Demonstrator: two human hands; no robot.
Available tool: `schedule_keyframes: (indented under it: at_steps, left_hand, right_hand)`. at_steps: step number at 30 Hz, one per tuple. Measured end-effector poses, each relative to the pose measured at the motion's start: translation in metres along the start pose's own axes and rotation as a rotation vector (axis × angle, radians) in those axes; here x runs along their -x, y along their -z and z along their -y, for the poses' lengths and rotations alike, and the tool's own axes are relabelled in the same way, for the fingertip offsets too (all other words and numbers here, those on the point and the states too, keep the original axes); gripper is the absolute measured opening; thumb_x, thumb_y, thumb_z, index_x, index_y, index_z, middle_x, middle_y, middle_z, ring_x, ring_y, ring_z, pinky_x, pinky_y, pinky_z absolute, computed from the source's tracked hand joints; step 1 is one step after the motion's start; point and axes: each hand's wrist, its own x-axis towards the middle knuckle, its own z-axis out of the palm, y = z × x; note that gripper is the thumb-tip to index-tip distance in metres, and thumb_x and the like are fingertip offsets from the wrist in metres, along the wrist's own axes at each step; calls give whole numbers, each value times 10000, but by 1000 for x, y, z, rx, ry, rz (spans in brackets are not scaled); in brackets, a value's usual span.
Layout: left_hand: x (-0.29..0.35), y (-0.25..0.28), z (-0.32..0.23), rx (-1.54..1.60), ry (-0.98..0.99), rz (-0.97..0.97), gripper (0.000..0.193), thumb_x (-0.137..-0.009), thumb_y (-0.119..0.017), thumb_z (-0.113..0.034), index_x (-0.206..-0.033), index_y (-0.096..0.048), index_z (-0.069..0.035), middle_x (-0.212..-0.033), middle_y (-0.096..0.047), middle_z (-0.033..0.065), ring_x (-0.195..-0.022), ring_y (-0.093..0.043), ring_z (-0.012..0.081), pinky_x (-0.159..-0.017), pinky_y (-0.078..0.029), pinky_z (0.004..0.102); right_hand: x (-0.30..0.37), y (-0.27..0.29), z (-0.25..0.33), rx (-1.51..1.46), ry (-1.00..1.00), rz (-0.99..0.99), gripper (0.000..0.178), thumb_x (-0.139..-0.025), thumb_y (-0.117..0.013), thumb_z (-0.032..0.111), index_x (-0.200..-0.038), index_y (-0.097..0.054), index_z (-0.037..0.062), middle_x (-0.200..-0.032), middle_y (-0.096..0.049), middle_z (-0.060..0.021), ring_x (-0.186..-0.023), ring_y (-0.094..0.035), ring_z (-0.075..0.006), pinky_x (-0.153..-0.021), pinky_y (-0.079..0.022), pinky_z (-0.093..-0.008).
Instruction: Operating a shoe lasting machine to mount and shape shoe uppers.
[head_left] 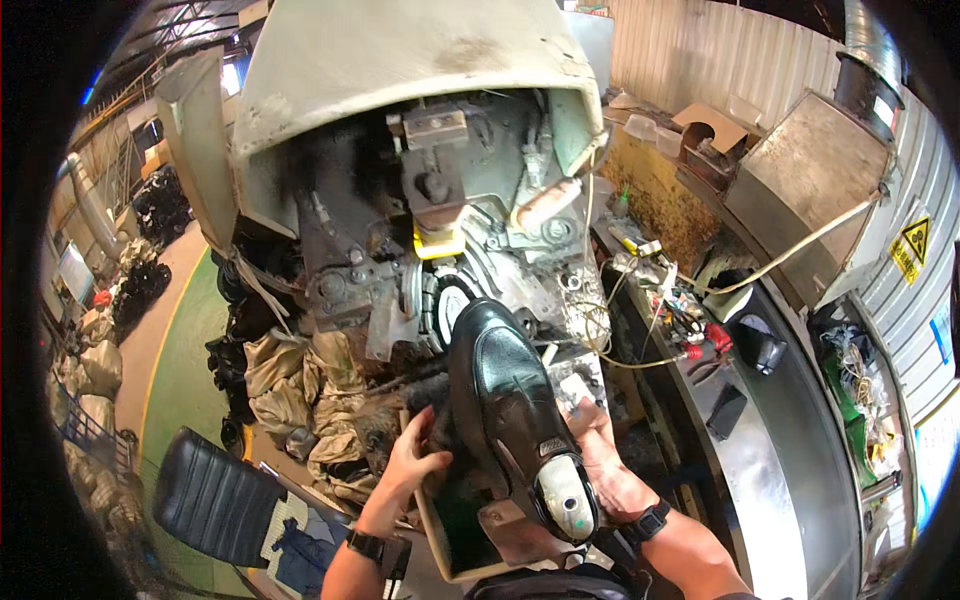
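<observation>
A black leather shoe [500, 375] stands in front of me, toe away, with a pale last [566, 498] showing in its heel opening. Its toe end is right by the round wheel-like part [452, 305] of a large machine. Left of the shoe, my left hand [412, 458] has thumb and forefinger apart; whether it touches the shoe is unclear. My right hand [603, 462] is curled at the shoe's right side, with a small white piece [574, 388] at its fingertips. What that hand grips is mostly hidden. Below the heel is a worn metal plate [520, 530].
The machine's pale hood [420, 60] arches over its dusty metal parts. To the right, a metal bench [740, 470] carries cables, a red tool [708, 345] and a dark block [726, 412]. A black chair [215, 498] and dusty sacks [310, 395] lie left.
</observation>
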Motion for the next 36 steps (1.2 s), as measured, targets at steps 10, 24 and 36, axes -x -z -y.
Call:
schedule_keyframes:
  at_steps: [10, 24, 36]
  left_hand:
    - [-40, -41, -54, 864, 189, -359, 279, -1060, -623, -242, -1159, -695, 9, -1071, -738, 73, -921, -706, 188, -808, -566, 327]
    - [-85, -47, -45, 1102, 161, -359, 317, -1054, -609, -218, -1235, -680, 32, -1186, -728, 118, -1013, -700, 253, -923, -552, 377]
    - [-118, -80, -7, 877, 86, -733, 349, -1073, -608, -301, -1116, -709, 31, -1062, -725, 59, -901, -659, 171, -817, -536, 316]
  right_hand:
    - [-92, -44, -39, 379, 146, -72, 227, -1001, -694, 137, -1156, -614, -9, -1033, -673, -72, -906, -619, -147, -800, -548, -313]
    - [-146, -27, -53, 226, -24, -79, 330, -977, -737, 195, -1224, -606, 20, -1074, -674, -59, -918, -603, -141, -836, -513, -311]
    - [-172, -16, -63, -84, 17, 141, 368, -1009, -700, 123, -1329, -528, 64, -1025, -717, -82, -822, -711, -156, -708, -615, -310]
